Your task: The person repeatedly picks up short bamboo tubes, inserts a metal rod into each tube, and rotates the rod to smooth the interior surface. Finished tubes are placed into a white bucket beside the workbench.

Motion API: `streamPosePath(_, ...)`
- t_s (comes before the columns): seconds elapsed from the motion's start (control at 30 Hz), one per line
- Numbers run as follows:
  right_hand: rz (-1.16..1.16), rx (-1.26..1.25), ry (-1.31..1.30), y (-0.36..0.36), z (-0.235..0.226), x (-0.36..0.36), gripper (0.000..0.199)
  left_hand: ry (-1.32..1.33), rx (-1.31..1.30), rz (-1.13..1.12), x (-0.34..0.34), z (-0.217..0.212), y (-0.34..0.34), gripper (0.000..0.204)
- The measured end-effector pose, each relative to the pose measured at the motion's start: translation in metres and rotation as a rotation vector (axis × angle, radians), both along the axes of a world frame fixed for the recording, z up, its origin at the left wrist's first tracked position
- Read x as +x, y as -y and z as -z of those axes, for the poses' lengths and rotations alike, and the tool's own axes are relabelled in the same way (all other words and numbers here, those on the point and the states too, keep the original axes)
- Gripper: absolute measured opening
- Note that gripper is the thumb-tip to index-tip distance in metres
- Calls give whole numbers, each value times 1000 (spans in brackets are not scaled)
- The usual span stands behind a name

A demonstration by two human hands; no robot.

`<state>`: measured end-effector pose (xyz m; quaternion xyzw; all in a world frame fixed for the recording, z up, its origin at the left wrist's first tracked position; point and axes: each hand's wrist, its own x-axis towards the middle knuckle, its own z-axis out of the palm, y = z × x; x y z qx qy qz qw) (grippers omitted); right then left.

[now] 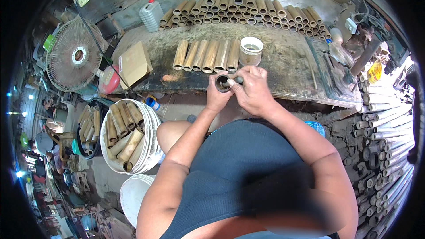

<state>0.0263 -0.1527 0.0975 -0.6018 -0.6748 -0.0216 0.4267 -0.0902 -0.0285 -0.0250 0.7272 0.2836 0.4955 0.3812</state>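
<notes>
Keeping the left hand [217, 97] clamped around the tube [222, 82] at frame centre should steady it while the right hand [252, 90], fingers pinching the tool [237, 80], works evenly around the inner rim.

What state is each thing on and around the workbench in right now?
Short bamboo tube: gripped in left hand, open end up.
Dark tool: held by right hand, tip at the tube's mouth.
Round white container: open.
Six bamboo tubes: lying side by side.
White bucket: holds bamboo pieces.

Left hand [217, 95] grips bamboo tube [222, 82]; right hand [252, 90] pokes dark tool [237, 80] inside, over workbench [287, 62].
</notes>
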Motion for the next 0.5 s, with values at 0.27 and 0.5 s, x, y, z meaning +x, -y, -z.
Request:
streamPosePath(0.27,-14,7,0,7,-4,1,18,-5,121,40,3,0,-3,64)
streamPosePath(0.5,61,-30,36,-3,1,2,22,-64,139,0,9,-3,-1,67)
